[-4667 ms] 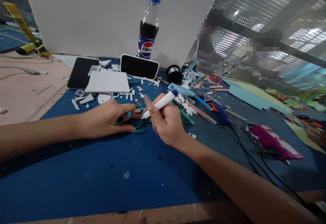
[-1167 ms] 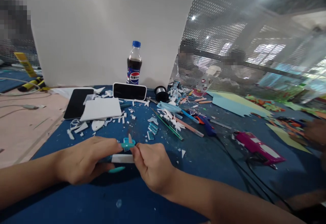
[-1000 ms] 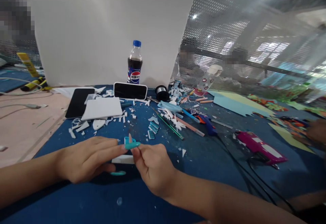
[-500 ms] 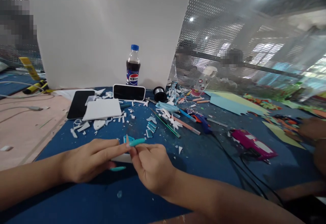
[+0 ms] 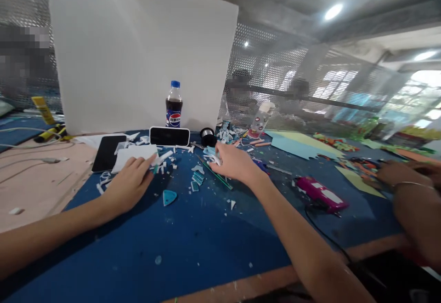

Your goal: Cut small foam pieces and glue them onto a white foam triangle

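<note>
My left hand [image 5: 132,179] rests at the edge of a white foam slab [image 5: 120,158], fingers stretched out and palm down. A teal pointed tip shows at its thumb. White strips [image 5: 163,157] lie right by its fingertips. Over a heap of white and light blue scraps, my right hand [image 5: 237,162] reaches down with its fingers curled together. A bit of white [image 5: 216,159] shows under those fingers; what they grip is mostly hidden. On the blue mat between my arms lies a blue rounded triangular piece [image 5: 169,197]. Beyond it are small teal ridged pieces [image 5: 197,178].
A cola bottle [image 5: 174,110], a propped phone [image 5: 169,136] and a wire spool [image 5: 207,136] stand at the back. A dark tablet [image 5: 108,153] lies left. At right are a magenta tool [image 5: 320,194] with a cord and another person's hand [image 5: 396,174].
My hands have parted from their close hold in front of me. The left moved forward to the white slab, the right forward to the scraps. The blue triangular piece now lies uncovered.
</note>
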Available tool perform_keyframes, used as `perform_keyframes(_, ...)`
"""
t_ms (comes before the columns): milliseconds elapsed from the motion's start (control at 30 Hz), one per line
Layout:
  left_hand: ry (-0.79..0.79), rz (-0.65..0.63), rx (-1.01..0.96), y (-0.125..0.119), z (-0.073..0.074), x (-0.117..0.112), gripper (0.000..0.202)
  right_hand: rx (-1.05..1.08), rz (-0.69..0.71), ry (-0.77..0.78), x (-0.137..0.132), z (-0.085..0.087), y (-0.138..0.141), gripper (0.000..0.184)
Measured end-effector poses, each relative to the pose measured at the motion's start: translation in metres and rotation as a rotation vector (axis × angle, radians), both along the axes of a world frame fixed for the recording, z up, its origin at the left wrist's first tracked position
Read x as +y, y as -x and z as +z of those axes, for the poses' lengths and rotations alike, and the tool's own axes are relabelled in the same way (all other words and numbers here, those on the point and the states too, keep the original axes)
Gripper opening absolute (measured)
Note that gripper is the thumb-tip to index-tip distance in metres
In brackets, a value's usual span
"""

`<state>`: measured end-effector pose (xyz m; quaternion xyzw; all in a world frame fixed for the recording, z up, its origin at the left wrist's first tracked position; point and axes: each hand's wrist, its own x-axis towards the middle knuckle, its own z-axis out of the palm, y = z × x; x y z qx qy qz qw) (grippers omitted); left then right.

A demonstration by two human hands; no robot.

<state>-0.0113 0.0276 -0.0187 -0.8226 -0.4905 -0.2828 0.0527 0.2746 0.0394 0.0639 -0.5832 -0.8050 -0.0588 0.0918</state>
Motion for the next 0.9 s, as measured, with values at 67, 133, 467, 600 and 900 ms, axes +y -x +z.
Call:
perform_keyframes(67,-0.123,0.013,0.102,-0.001,-0.003,0.001,0.049,-0.056,0.001,0.109,-0.001,-0.004,-0.005,0.038)
perform_keyframes(133,-0.252,0.026,0.148,-0.002,-0.004,-0.001,0.046,-0.086,0.01,0.187,-0.003,-0.01,-0.004,0.042)
perform_keyframes(467,-0.166,-0.118,0.07,-0.007,0.004,-0.006,0.031,0.021,-0.043,0.319,0.003,-0.013,-0.006,0.021)
perform_keyframes(600,0.024,-0.186,-0.064,-0.013,0.017,0.015,0.027,0.078,-0.037,0.414,0.011,-0.009,-0.019,0.022)
perform_keyframes(900,0.376,-0.509,0.001,-0.077,0.04,0.123,0.027,0.227,-0.063,0.418,0.021,-0.007,-0.034,0.039)
